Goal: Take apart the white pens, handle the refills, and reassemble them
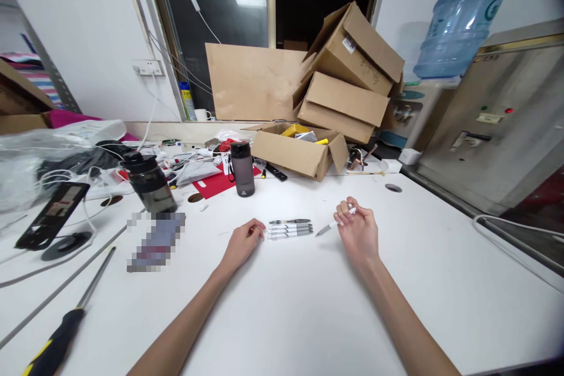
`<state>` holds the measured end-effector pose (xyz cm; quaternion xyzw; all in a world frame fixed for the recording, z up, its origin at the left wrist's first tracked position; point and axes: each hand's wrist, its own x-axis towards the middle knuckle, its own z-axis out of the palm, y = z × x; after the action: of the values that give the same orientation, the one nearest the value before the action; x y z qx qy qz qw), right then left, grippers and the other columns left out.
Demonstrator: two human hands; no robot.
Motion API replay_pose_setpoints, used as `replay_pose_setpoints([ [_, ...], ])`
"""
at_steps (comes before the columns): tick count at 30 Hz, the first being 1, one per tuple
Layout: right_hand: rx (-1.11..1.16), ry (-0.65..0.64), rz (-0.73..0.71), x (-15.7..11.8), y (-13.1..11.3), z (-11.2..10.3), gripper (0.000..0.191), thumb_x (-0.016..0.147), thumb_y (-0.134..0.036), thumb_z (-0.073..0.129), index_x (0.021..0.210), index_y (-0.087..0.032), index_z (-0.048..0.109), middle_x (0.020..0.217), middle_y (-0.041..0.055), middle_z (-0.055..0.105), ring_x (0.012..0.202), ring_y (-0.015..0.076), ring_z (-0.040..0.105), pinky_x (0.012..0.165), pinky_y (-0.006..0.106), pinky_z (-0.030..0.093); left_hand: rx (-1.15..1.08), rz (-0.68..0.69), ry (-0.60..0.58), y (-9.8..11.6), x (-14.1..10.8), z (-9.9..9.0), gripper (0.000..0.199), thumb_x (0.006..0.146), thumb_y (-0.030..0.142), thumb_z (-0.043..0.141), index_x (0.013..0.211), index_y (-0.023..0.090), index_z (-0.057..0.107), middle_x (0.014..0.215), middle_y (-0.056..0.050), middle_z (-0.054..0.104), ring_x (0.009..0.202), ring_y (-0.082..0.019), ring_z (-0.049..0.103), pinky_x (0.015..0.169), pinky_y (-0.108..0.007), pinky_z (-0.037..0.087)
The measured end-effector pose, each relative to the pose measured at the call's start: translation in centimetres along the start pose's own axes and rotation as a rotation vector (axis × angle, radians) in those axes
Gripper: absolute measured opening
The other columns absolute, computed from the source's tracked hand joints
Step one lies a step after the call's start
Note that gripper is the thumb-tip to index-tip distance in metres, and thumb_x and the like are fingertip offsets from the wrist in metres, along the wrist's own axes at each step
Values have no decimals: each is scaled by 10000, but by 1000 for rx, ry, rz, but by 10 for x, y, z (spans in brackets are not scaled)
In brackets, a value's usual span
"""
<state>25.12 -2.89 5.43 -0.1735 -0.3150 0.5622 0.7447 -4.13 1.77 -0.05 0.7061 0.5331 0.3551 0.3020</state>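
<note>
- Right hand (359,229) hovers over the white desk (308,305), fingers curled around a pen (331,225), tip pointing left.
- Left hand (241,244) rests on the desk, fingers bent, touching a row of pens (289,228) lying between both hands.

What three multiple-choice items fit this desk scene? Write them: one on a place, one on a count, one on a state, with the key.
1. Where do the pens on the table lie?
A. Inside the open box
B. Between the two hands
C. Under the screwdriver

2. How many pens lie there in a row?
A. Four
B. One
C. Nine

3. What is the right hand doing?
A. Lying flat and empty
B. Gripping a bottle
C. Holding a pen

Key: 1 B, they lie by the left hand, with the right hand on the other side. 2 A, four lie side by side. 3 C, its fingers close around a pen.
</note>
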Motion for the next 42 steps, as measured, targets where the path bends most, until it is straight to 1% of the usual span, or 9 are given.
replay_pose_setpoints([
  [4,-209,-31,-74,0,8,-4,132,942,-359,484,910,-243,540,702,-23,390,640,153,422,635,280,412,-92,148,35,22,-7,2,274,972,311,433,959,224,692,857,-1,692,792,-187,591,785,-289,422],
  [7,-512,-112,-129,-4,18,-5,73,928,-315,561,961,-255,537,744,-20,512,748,166,522,742,296,439,-188,214,-49,34,-12,8,277,1008,355,442,987,220,684,859,-5,680,825,-186,600,811,-288,435],
  [12,-947,-308,-131,-16,31,1,195,966,-391,609,1096,-245,600,1041,49,650,973,202,640,881,334,487,-320,233,-204,42,-19,20,227,989,407,551,1081,219,638,954,-29,695,917,-197,646,809,-284,474],
  [16,-1052,-451,-38,-26,37,7,170,943,-390,660,1012,-239,627,1017,34,690,953,200,675,878,329,517,-376,248,-258,48,-22,25,276,943,437,642,1122,228,616,1053,-51,687,999,-214,658,789,-277,502],
  [20,-1090,-541,47,-31,41,10,179,936,-405,675,1009,-247,632,1018,21,707,984,204,679,878,326,514,-361,256,-273,49,-23,25,252,946,451,635,1023,213,661,1019,-48,688,915,-201,663,717,-269,504],
  [24,-1162,-462,51,-28,40,7,200,976,-430,599,1059,-250,625,1062,28,699,1000,206,655,887,328,489,-409,198,-195,44,-19,19,259,942,454,640,980,199,662,945,-51,705,891,-217,680,648,-267,510],
  [29,-1071,-255,-13,-14,36,-5,247,1001,-451,521,1001,-226,624,881,13,666,855,195,641,832,319,480,-467,149,-41,40,-10,7,256,915,444,681,933,191,638,930,-63,727,927,-235,687,628,-260,496],
  [35,-922,-224,6,-5,35,-14,279,917,-477,644,994,-209,650,953,40,661,865,202,645,828,324,497,-468,138,-55,41,-8,3,264,909,448,680,920,189,632,922,-70,738,913,-238,689,620,-264,489],
  [42,-979,-262,51,-5,29,-14,257,920,-447,635,1016,-210,663,938,29,666,878,197,637,842,321,479,-349,141,-79,41,-7,0,280,898,472,667,948,198,637,977,-58,711,897,-219,679,640,-258,498],
])
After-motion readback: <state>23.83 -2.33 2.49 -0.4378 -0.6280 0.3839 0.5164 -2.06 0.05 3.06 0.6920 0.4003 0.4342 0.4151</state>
